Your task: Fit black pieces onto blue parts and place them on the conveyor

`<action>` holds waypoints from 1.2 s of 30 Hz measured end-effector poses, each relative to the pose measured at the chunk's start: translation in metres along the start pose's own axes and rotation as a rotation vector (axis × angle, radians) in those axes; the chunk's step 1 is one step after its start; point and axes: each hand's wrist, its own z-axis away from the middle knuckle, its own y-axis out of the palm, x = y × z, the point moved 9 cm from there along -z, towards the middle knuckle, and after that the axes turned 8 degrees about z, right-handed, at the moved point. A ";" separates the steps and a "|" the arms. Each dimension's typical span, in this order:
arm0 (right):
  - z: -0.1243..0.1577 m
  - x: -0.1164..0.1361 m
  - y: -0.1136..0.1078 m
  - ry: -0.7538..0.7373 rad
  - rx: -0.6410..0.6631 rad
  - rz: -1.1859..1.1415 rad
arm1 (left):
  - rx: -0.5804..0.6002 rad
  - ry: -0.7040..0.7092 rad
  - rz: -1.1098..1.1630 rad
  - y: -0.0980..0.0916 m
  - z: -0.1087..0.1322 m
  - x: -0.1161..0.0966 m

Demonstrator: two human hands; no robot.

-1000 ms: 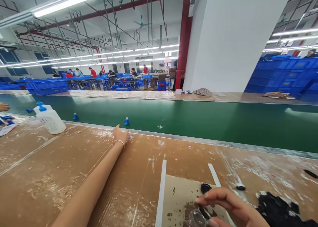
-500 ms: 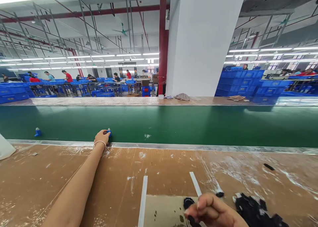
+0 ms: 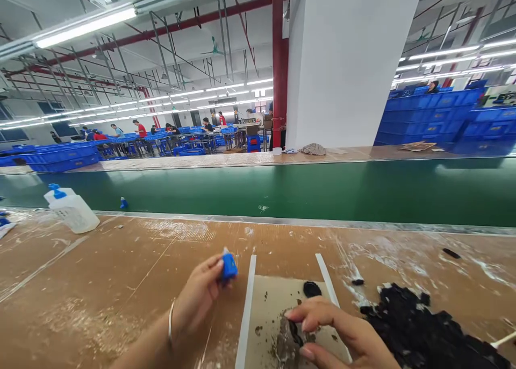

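My left hand [image 3: 197,296] pinches a small blue plastic part [image 3: 229,265] above the brown worktable [image 3: 121,272], just left of a white strip [image 3: 245,310]. My right hand [image 3: 338,331] is closed near the bottom edge, its fingers curled on a small black piece [image 3: 296,334] over a stained paper sheet [image 3: 274,304]. A black ring [image 3: 312,289] lies on that sheet beyond my fingers. A heap of several black pieces [image 3: 423,331] sits to the right of my right hand.
A green conveyor belt [image 3: 322,191] runs across beyond the table, with one blue part [image 3: 123,203] on it at left. A white bottle with a blue cap [image 3: 70,210] lies at the left. Stacked blue crates [image 3: 435,116] and a white pillar [image 3: 350,62] stand behind; people work far off.
My left hand took the blue part off the belt and drew it back to the table in front of me. My right hand stayed on the sheet.
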 end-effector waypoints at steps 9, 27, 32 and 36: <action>0.007 0.071 0.009 -0.384 0.053 0.050 | 0.052 -0.210 0.230 0.070 0.118 0.057; 0.018 0.072 0.018 -0.497 0.134 0.169 | 0.055 -0.222 0.392 0.086 0.134 0.070; 0.018 0.076 0.014 -0.517 0.119 0.216 | 0.005 -0.220 0.418 0.086 0.133 0.075; 0.019 0.082 0.016 -0.582 0.067 0.405 | -0.058 -0.214 0.472 0.083 0.131 0.076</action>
